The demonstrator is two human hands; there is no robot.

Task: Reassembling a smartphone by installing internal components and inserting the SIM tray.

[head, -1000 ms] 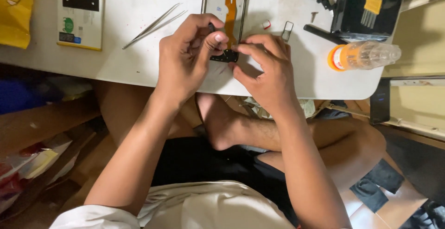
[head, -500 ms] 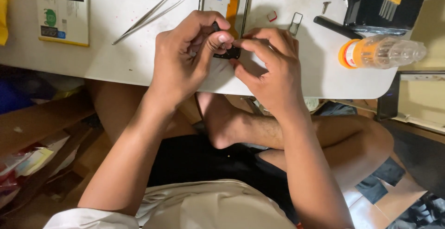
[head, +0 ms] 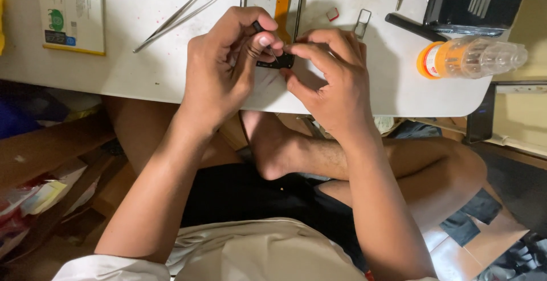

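Head camera looks down on both hands meeting over the white table (head: 142, 81): the left hand (head: 225, 67) pinches a thin dark tool, the right hand (head: 333, 84) grips a small black part (head: 277, 62) (perhaps plastic). Nearby lies an orange-capped clear bottle (head: 473, 58), contents unclear.

The person wears a pale beige shirt (head: 250, 252) with short white sleeves (head: 102, 268) and black shorts (head: 245, 193). Both forearms are bare, the visible foot (head: 268, 150) unshod, without rings or watch.
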